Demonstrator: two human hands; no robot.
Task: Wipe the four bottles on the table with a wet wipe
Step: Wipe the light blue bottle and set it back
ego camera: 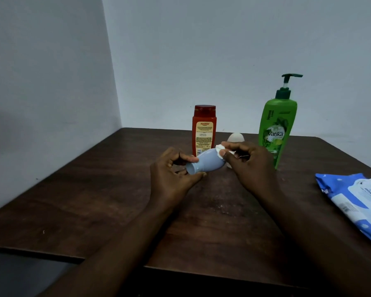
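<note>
Both hands are up over the dark wooden tabletop (94,200), working a small pale blue bottle (206,160) between them. The bottle lies tilted on its side in the air, one end toward the left hand (171,174), the other toward the right hand (251,163). The left hand's fingers (191,159) are curled in loosely, thumb and fingertips pinching the nearer end of the blue bottle, the palm partly open behind it. The right hand's fingers are bunched close around a crumpled white wet wipe (220,149), pressing it against the far end of the blue bottle; the thumb and forefinger show pale at the tips where they nip the wipe.

Behind the hands, the red bottle (204,129) stands upright, its back label facing this way. Just beside it, a white rounded bottle (235,138) pokes up, mostly hidden by the right hand. Further right, the tall green pump bottle (276,129) stands upright, close behind the right wrist. Off at the right edge of the tabletop lies the blue and white wipes pack (356,200), flat, well apart from the bottles.
</note>
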